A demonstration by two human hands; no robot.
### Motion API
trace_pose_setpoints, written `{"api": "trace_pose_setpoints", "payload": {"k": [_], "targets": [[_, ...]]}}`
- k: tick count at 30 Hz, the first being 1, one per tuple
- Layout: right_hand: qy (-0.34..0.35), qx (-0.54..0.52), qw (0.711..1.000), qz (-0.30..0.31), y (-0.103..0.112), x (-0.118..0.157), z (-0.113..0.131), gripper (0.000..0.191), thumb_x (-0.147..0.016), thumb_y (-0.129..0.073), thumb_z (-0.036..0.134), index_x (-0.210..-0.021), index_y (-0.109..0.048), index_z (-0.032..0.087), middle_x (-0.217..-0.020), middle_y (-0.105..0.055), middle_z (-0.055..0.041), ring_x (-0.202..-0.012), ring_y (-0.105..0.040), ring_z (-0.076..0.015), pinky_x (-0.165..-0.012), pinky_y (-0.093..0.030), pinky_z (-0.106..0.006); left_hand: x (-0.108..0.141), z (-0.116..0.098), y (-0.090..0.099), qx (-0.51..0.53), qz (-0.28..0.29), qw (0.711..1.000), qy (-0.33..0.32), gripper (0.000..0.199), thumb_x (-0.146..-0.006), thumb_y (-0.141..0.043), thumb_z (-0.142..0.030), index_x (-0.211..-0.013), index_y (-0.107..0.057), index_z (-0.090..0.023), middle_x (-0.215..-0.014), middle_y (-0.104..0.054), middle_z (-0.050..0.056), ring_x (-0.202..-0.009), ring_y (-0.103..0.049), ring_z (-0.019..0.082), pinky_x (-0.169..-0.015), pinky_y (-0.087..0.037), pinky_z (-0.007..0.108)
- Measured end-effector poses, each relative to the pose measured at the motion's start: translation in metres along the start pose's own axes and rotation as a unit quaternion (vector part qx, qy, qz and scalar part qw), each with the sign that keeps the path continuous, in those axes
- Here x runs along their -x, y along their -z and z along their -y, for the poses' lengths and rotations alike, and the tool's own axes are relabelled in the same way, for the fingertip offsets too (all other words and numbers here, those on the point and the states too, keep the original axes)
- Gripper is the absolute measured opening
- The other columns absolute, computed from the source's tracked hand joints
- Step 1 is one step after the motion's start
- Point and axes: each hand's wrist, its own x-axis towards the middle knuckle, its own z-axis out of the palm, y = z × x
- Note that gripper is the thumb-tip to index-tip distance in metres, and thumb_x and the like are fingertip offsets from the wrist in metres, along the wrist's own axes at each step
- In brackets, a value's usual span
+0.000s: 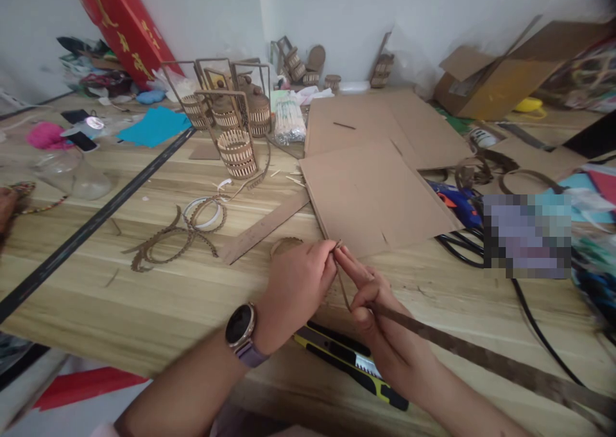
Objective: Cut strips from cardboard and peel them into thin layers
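Observation:
My left hand (301,286), with a watch on its wrist, pinches the end of a long brown cardboard strip (447,344). Just right of it, my right hand (380,312) grips the same strip farther along, fingers closed. The strip bends between my hands, then trails over my right forearm to the lower right. Beneath my hands lies a black and yellow utility knife (346,363), partly covered by the right hand. A small round cardboard piece (283,246) shows behind my left hand. Flat cardboard sheets (370,196) lie beyond my fingertips.
Small stick-and-cardboard baskets (237,154) with tall handles stand at the back left. Curled corrugated strips (163,244) lie left of my hands. A blue glue gun (455,203) and black cable (534,334) are at right. Another person's hand (6,207) is at the far left edge.

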Motion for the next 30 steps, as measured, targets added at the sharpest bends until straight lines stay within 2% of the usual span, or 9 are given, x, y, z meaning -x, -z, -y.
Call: {"api": "trace_pose_setpoints", "payload": {"k": [7, 10, 12, 15, 17, 19, 21, 26, 30], "targets": [[-0.021, -0.023, 0.999, 0.022, 0.0024, -0.0015, -0.0005, 0.010, -0.102, -0.042, 0.026, -0.092, -0.043, 0.027, -0.160, -0.038, -0.0030, -0.150, -0.026, -0.0212, -0.116, -0.030, -0.047, -0.0011, 0.0009, -0.0008, -0.004, 0.009, 1.000, 0.010, 0.023, -0.097, -0.046, -0.016, -0.111, -0.065, -0.015, -0.093, -0.075, 0.008, -0.086, -0.071, 0.024, -0.075, -0.055, 0.036], [-0.028, -0.006, 1.000, 0.004, 0.0011, -0.0029, -0.0004, 0.015, -0.104, -0.038, 0.034, -0.091, -0.044, 0.027, -0.158, -0.042, -0.0040, -0.147, -0.034, -0.0216, -0.111, -0.038, -0.045, -0.0007, 0.0023, -0.0024, 0.008, -0.007, 1.000, 0.000, 0.025, -0.098, -0.044, -0.015, -0.112, -0.064, -0.013, -0.096, -0.075, 0.009, -0.087, -0.071, 0.025, -0.076, -0.056, 0.038], [-0.014, 0.026, 1.000, -0.009, 0.0013, -0.0040, -0.0016, 0.021, -0.103, -0.040, 0.045, -0.094, -0.046, 0.027, -0.155, -0.045, -0.0080, -0.143, -0.040, -0.0241, -0.107, -0.042, -0.047, -0.0001, 0.0028, -0.0033, 0.018, -0.027, 0.999, -0.014, 0.026, -0.098, -0.043, -0.014, -0.114, -0.064, -0.013, -0.099, -0.075, 0.009, -0.089, -0.071, 0.025, -0.078, -0.056, 0.039], [0.033, 0.107, 0.993, -0.030, 0.0033, -0.0057, -0.0055, 0.033, -0.093, -0.056, 0.056, -0.108, -0.050, 0.027, -0.148, -0.052, -0.0147, -0.138, -0.047, -0.0290, -0.104, -0.044, -0.052, 0.0010, 0.0021, -0.0043, 0.027, -0.038, 0.998, -0.033, 0.028, -0.098, -0.043, -0.013, -0.118, -0.063, -0.013, -0.105, -0.075, 0.009, -0.093, -0.071, 0.024, -0.080, -0.056, 0.039], [0.044, 0.151, 0.986, -0.048, 0.0044, -0.0064, -0.0078, 0.026, -0.092, -0.063, 0.043, -0.111, -0.052, 0.028, -0.142, -0.058, -0.0134, -0.133, -0.053, -0.0273, -0.104, -0.044, -0.051, 0.0017, 0.0009, -0.0045, 0.034, -0.028, 0.998, -0.039, 0.028, -0.098, -0.043, -0.013, -0.119, -0.063, -0.012, -0.105, -0.075, 0.010, -0.094, -0.071, 0.023, -0.081, -0.057, 0.037], [0.045, 0.162, 0.984, -0.065, 0.0046, -0.0064, -0.0086, 0.014, -0.094, -0.060, 0.024, -0.105, -0.053, 0.029, -0.138, -0.063, -0.0100, -0.128, -0.058, -0.0236, -0.105, -0.043, -0.049, 0.0023, -0.0003, -0.0041, 0.036, -0.016, 0.998, -0.042, 0.028, -0.099, -0.043, -0.014, -0.119, -0.062, -0.012, -0.103, -0.075, 0.011, -0.095, -0.072, 0.023, -0.082, -0.057, 0.037], [0.043, 0.151, 0.984, -0.080, 0.0041, -0.0057, -0.0079, 0.016, -0.093, -0.056, 0.014, -0.100, -0.052, 0.028, -0.135, -0.065, -0.0082, -0.126, -0.060, -0.0220, -0.107, -0.041, -0.048, 0.0025, -0.0011, -0.0035, 0.031, -0.009, 0.999, -0.042, 0.029, -0.099, -0.043, -0.015, -0.120, -0.063, -0.011, -0.102, -0.075, 0.011, -0.094, -0.072, 0.024, -0.081, -0.058, 0.038], [0.026, 0.124, 0.989, -0.079, 0.0037, -0.0040, -0.0061, 0.015, -0.093, -0.054, 0.012, -0.097, -0.050, 0.026, -0.134, -0.066, -0.0074, -0.127, -0.059, -0.0216, -0.109, -0.040, -0.046, 0.0011, -0.0026, -0.0041, 0.018, 0.013, 0.999, -0.024, 0.028, -0.097, -0.044, -0.014, -0.117, -0.063, -0.013, -0.101, -0.076, 0.010, -0.092, -0.072, 0.024, -0.079, -0.057, 0.038], [0.017, 0.104, 0.992, -0.063, 0.0039, -0.0035, -0.0059, 0.015, -0.095, -0.052, 0.012, -0.097, -0.048, 0.027, -0.135, -0.065, -0.0073, -0.130, -0.057, -0.0228, -0.111, -0.038, -0.048, 0.0015, -0.0044, -0.0057, 0.012, 0.025, 0.999, -0.016, 0.027, -0.096, -0.041, -0.012, -0.111, -0.063, -0.012, -0.095, -0.075, 0.010, -0.085, -0.071, 0.023, -0.074, -0.056, 0.036]]}}
